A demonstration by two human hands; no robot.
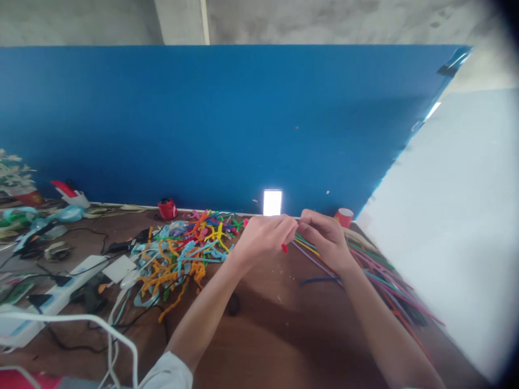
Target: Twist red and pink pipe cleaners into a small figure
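Note:
My left hand (268,235) is closed, knuckles up, over a red pipe cleaner (284,248). One red end sticks out below its fingers and a bit of red shows behind the knuckles; the rest is hidden. Close beside it on the right, my right hand (325,239) has thumb and fingers pinched together. What lies in that pinch, if anything, is too small to make out. Both hands are raised above the brown table (259,329), in front of a brightly lit phone screen (272,202).
Left of my hands lies a tangled heap of bent, coloured pipe cleaners (194,248). Long straight pipe cleaners (389,286) lie under my right forearm. A red cup (344,217), a red roll (167,208), a white power strip (68,292) with cables, and a blue partition (227,124) surround them.

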